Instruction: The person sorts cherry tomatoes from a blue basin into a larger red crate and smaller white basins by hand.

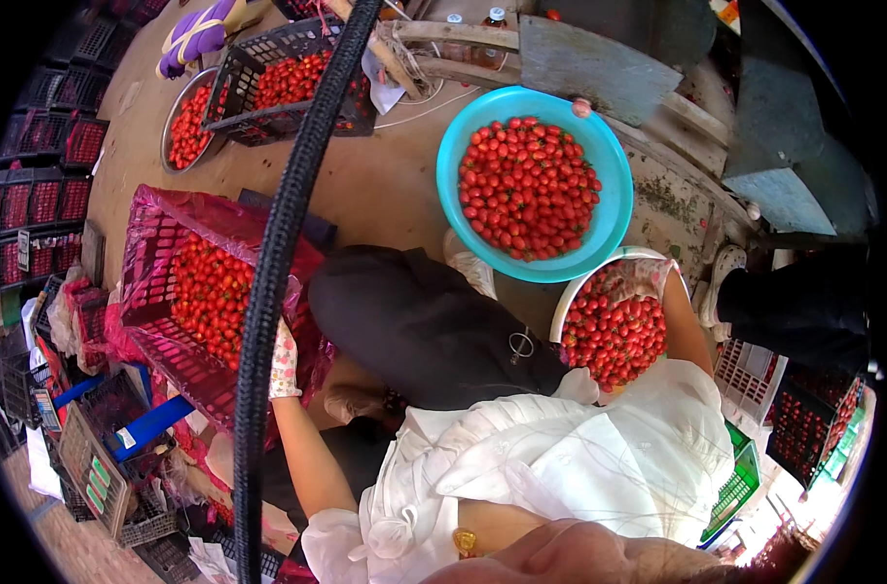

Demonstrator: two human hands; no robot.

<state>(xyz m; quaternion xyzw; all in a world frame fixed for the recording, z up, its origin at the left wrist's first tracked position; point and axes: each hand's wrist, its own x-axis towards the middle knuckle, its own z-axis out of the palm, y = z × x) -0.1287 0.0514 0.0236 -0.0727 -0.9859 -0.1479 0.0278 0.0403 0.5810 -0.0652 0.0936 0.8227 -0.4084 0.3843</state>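
My left hand (284,361), in a patterned white glove, is at the near side of a crate lined with pink plastic (188,358). Its fingers are partly hidden behind a black braided strap (286,212), so its grip cannot be made out. Red cherry tomatoes (213,292) fill part of that crate. On the other side, my right hand (637,281), in a thin soiled glove, lies on the tomatoes (611,339) in a white tub (560,314). Whether its fingers hold any tomatoes is unclear. A turquoise basin (450,212) of tomatoes (527,190) stands just beyond the tub.
A black crate (290,120) of tomatoes and a metal bowl (167,150) stand far left. Stacked crates (42,197) line the left side, with a scale (96,474) below. Wooden rails (450,33) edge the back. Another person's leg (793,299) is at right, near more crates (812,420).
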